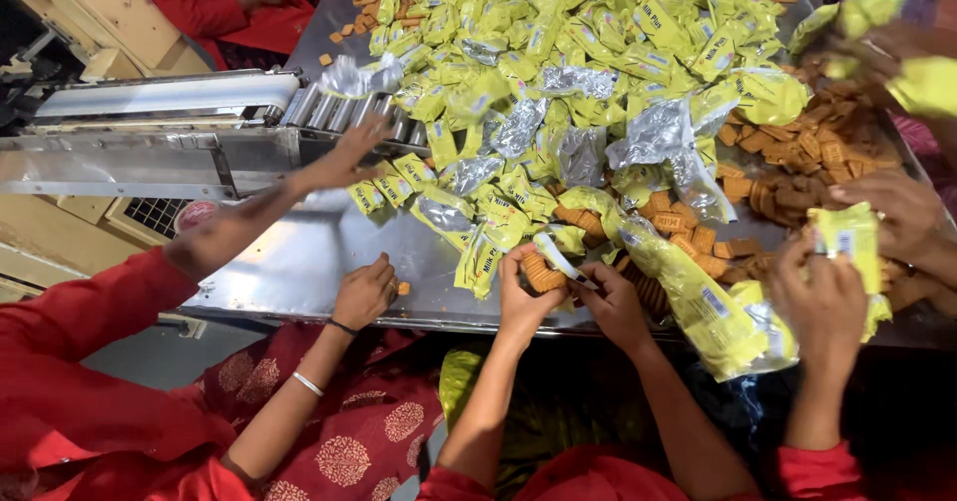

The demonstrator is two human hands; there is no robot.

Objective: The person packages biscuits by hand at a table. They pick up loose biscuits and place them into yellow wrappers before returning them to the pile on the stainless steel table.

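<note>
Biscuits, a short stack of them [541, 272], sit clamped in the person's left hand [525, 297] at the near edge of the steel worktop [299, 262], just in front of the heap of yellow packets [558, 52]. The left fingers are curled tight around the stack. The right hand [615, 302] pinches a torn yellow wrapper strip [560, 257] between closed fingers, touching the stack's top.

A stack held this way could spill: if the wrapper is tugged hard while the grip slackens, the biscuits would likely fan out and drop over the near edge, or crack under too firm a squeeze. Loose biscuits [688, 237] lying just right of the hands might also be knocked off.

The stack's long axis appears to run left to right and slightly away, its open end pointing toward the right hand; the exact tilt is hard to tell.

Other people's hands work at both sides, one [349, 157] reaching toward a roller conveyor [339, 112].
</note>
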